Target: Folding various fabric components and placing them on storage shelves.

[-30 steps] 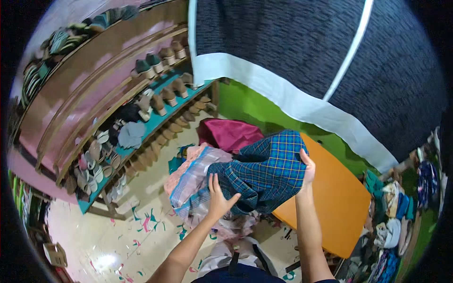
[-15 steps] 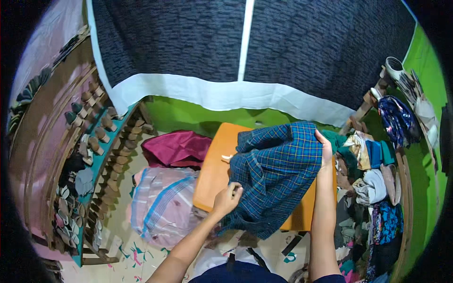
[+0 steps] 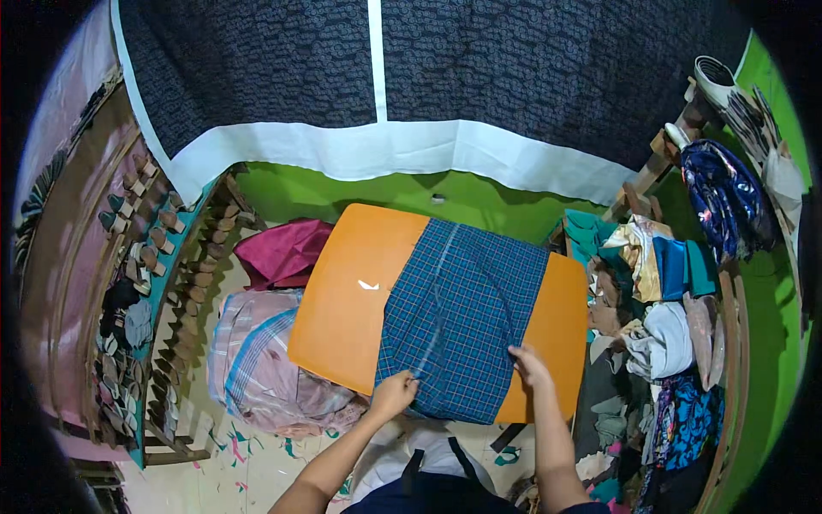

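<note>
A blue-green plaid cloth (image 3: 467,317) with a pale seam line lies spread over an orange table (image 3: 338,291), its near edge at the table's front. My left hand (image 3: 396,394) pinches the cloth's near left corner, beside the seam. On the opposite side my right hand (image 3: 533,367) is closed at the cloth's right edge, thumb and finger together on it. Left of the cloth, a small white scrap (image 3: 368,285) rests on the tabletop.
Left of the table sit a pink-and-blue cloth bundle (image 3: 257,368) and a maroon cloth (image 3: 282,250). A rack of wooden shoe forms (image 3: 193,295) stands farther left. Folded fabrics (image 3: 672,334) crowd a shelf on the right. Coloured scraps (image 3: 240,450) litter the floor.
The plaid cloth has come down from being held up and now lies flattened across the table. My right hand has moved down and nearer to me, from the cloth's far corner to its right edge.
</note>
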The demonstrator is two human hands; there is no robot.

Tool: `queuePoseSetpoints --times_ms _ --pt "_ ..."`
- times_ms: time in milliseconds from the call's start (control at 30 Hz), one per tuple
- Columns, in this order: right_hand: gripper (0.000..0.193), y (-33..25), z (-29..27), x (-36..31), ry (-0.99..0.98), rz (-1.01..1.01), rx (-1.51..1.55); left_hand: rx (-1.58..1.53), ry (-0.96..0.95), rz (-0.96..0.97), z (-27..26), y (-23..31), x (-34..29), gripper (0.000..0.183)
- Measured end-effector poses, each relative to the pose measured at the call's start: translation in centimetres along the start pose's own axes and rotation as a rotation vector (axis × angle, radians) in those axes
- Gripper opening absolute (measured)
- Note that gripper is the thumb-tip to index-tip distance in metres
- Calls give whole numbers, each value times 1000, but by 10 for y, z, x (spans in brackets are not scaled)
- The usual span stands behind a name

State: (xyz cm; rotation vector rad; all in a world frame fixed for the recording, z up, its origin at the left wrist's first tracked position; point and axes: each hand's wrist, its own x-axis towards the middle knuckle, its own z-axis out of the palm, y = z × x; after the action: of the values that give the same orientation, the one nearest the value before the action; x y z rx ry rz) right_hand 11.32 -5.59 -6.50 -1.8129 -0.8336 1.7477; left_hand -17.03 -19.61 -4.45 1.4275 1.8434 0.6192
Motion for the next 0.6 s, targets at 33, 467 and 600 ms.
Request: queuePoseSetpoints --times_ms 33,467,600 --pt "28 11 2 -10 -55 -184 24 6 -1 -2 -2 -9 -6 25" --pt "28 48 31 -39 67 -206 246 55 -30 -112 -17 -45 -58 66" --pt "34 94 46 -69 103 -243 216 217 182 -77 -1 -49 -60 52"
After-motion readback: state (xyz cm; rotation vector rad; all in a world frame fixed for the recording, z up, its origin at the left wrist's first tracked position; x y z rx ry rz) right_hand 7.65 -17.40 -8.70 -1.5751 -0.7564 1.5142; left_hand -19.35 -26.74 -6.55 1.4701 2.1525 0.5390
